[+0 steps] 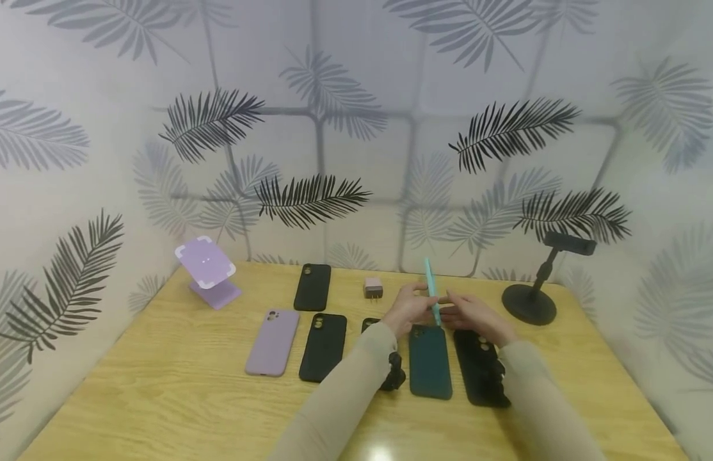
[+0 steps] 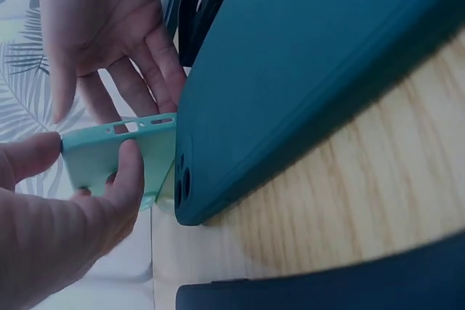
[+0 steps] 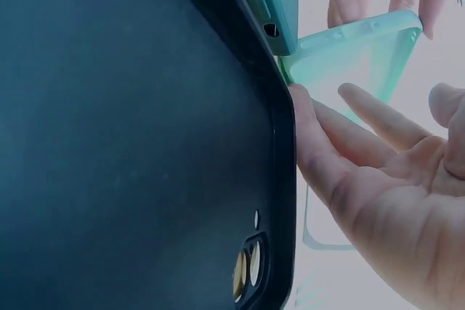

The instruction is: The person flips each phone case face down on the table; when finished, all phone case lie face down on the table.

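A mint-green phone case (image 1: 431, 282) stands on edge at the far part of the table. My left hand (image 1: 411, 307) pinches it by its edge; in the left wrist view the thumb is on one corner and the fingers lie along its side. On the other side is my right hand (image 1: 472, 314), palm turned toward the case. In the right wrist view its fingers (image 3: 378, 117) are extended at the case's open inner side. Just in front of both hands lies a dark teal phone case (image 1: 430, 365), close below the mint one.
Black phone cases (image 1: 477, 368) (image 1: 323, 346) (image 1: 312, 287) lie around, one more partly under the left forearm. Left is a lilac phone case (image 1: 272, 342); beyond it, a lilac stand (image 1: 207, 262). A charger plug (image 1: 373, 288) and black phone holder (image 1: 529, 304) stand near the wall.
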`<state>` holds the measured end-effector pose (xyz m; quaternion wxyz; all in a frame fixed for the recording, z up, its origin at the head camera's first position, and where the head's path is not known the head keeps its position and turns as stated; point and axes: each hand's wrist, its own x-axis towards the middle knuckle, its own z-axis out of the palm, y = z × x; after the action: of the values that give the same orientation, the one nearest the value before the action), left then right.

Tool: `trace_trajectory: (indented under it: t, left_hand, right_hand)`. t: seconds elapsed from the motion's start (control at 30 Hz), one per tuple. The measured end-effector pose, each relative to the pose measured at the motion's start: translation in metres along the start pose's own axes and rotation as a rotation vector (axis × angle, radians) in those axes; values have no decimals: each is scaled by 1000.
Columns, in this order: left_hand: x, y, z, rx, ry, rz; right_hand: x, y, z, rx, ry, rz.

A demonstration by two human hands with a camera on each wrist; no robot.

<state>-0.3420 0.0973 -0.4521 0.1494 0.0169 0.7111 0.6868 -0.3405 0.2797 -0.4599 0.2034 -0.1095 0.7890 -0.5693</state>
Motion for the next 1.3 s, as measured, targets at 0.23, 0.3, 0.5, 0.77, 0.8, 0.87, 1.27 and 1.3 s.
trace_trajectory:
  t: [0.23,0.3,0.5,0.77,0.8,0.87,1.27,1.3]
  left_hand:
    - [1,-2,-3,-13,-136,-20]
    - [2,-2,-2,-43,-173,-33]
    - [4,-4,-2,-18,-192,-14]
    - [3,-4,-10,115,-189,-6]
    - [2,-3,-11,130,-189,-11]
    - [1,-2,-12,158,-187,-18]
    - [-1,-1,-19,306,-151,-26]
    - [-1,-1,-20,310,-153,-29]
  right_hand:
    - [4,-2,3,2,7,21]
    - [4,-3,4,-6,13,22]
    - [6,1,3,6,39,20]
    - [7,2,0,19,86,54]
    - [6,1,-1,16,88,51]
    - [4,0,-3,13,110,51]
    - [-2,2,-12,-139,269,23]
    - [-2,3,-12,-150,266,18]
